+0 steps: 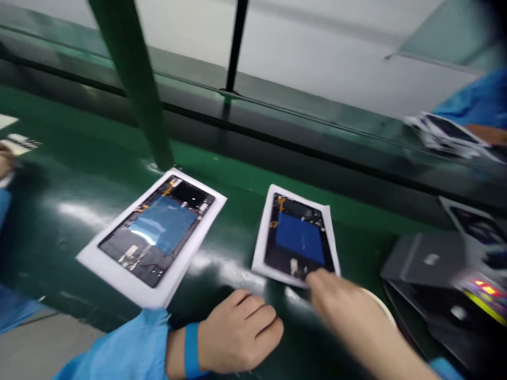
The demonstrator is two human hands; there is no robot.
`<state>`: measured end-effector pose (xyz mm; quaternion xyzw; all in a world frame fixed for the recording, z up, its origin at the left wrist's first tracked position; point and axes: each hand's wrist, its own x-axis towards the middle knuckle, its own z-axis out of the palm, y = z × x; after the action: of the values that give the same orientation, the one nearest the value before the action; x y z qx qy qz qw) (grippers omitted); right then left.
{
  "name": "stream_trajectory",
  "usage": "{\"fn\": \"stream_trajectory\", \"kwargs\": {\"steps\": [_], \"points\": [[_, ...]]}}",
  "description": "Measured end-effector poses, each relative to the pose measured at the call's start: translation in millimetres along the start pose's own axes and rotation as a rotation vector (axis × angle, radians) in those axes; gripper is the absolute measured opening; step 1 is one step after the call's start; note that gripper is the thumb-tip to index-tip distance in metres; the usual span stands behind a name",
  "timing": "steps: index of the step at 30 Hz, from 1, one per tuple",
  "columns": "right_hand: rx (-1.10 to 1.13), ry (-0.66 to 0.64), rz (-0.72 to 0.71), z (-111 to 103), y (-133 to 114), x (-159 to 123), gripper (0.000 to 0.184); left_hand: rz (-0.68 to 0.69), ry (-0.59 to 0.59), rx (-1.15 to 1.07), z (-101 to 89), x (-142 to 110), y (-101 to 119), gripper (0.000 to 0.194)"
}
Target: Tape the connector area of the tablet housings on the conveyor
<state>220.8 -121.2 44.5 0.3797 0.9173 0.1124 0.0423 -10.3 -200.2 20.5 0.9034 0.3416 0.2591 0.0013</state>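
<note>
Two opened tablet devices lie on white sheets on the green conveyor belt [79, 174]. The left tablet [156, 232] shows a blue battery and dark boards. The right tablet [299, 237] is smaller in view and also has a blue battery. My left hand [237, 332], with a blue wrist strap and blue sleeve, rests on the belt with fingers curled and nothing in them. My right hand [336, 301] is blurred by motion; its fingertips touch the near edge of the right tablet.
A green post [134, 89] stands behind the left tablet. A grey device with coloured lights [455, 274] sits at the right. Another person's blue sleeve [475, 100] and more tablets [447, 134] are at the far right. Another hand [6, 158] shows at the left edge.
</note>
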Motion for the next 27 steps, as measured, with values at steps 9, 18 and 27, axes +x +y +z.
{"fn": "stream_trajectory", "kwargs": {"steps": [9,18,27], "points": [[0.225,0.121,0.146,0.4,-95.5,-78.4,0.03,0.196,-0.246,0.018,31.7,6.4,35.5,0.024],[-0.457,0.461,0.864,40.8,55.7,-213.9,0.034,0.237,-0.31,0.066,32.9,1.5,40.9,0.028],[-0.455,0.462,0.981,74.3,89.8,-247.4,0.02,0.264,-0.415,0.069,30.6,-1.9,40.3,0.029]]}}
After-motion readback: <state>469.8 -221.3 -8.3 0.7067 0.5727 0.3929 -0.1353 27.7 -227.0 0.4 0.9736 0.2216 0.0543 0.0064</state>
